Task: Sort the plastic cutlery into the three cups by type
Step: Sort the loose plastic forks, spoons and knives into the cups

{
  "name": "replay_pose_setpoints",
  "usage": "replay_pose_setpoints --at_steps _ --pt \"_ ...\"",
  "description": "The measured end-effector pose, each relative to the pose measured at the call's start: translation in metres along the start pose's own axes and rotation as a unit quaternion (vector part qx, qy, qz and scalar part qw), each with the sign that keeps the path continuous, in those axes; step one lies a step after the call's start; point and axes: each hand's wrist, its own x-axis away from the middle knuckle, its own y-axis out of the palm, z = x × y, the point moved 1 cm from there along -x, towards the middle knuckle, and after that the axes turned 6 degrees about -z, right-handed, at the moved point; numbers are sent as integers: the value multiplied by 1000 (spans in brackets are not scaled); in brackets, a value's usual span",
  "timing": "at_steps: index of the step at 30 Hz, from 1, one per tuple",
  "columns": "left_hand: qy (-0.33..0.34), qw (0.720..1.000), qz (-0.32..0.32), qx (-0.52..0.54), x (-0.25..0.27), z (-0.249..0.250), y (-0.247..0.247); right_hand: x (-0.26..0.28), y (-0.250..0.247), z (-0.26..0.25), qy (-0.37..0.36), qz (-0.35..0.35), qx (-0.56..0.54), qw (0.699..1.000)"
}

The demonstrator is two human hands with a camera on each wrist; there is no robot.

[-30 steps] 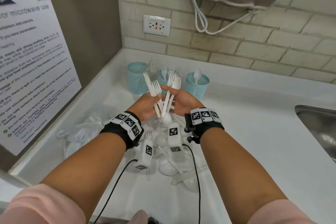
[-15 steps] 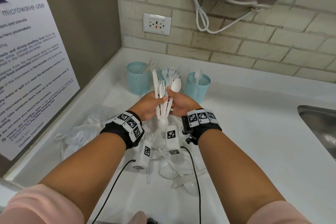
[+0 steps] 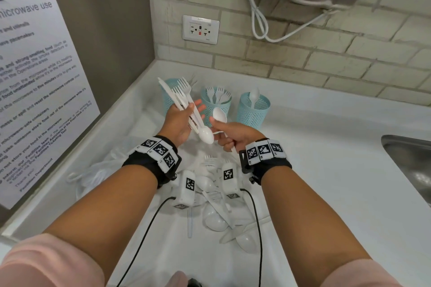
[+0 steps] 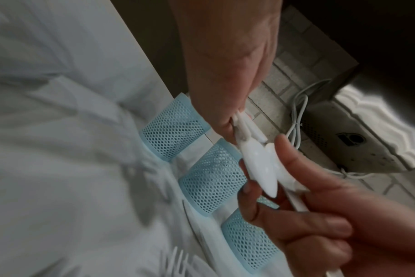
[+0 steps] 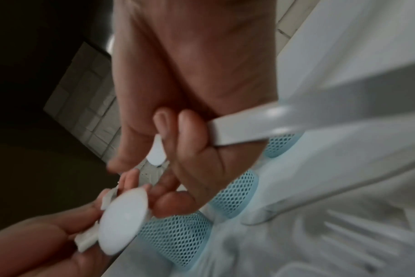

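Left hand: the left hand (image 3: 178, 121) is gripping a bunch of white cutlery (image 3: 184, 102) near the middle of the frame, with the thumb pressing on top and the other fingers sticking out past it. Forks and a knife are pointing up to the upper left, and a spoon bowl is hanging down at the low end.
Right hand: the right hand (image 3: 233, 135) is curling around one white spoon (image 3: 219, 114), just right of the bunch. The spoon may be touching the bunch, but the wrist views are too blurry to tell.
Cups: three blue mesh cups are standing in a row behind the hands. The left cup (image 3: 168, 94) is partly hiding behind the bunch. The middle cup (image 3: 215, 106) is holding forks. The right cup (image 3: 253, 109) is holding a spoon.
Loose pile: more white cutlery (image 3: 217, 207) is lying on the white counter (image 3: 326, 170) under the wrists, partly hiding behind the wrist cameras.
Around: a poster (image 3: 35, 91) is hanging at the left, a wall socket (image 3: 200, 29) is sitting at the upper middle, and a sink (image 3: 410, 165) is showing at the right edge.
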Motion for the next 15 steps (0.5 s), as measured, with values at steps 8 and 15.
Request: replay_pose_setpoints --at_steps 8,15 --pt "30 998 42 35 0 3 2 14 2 2 -7 -6 52 999" --pt "30 993 102 55 -4 11 -10 11 -24 10 -52 122 88 987"
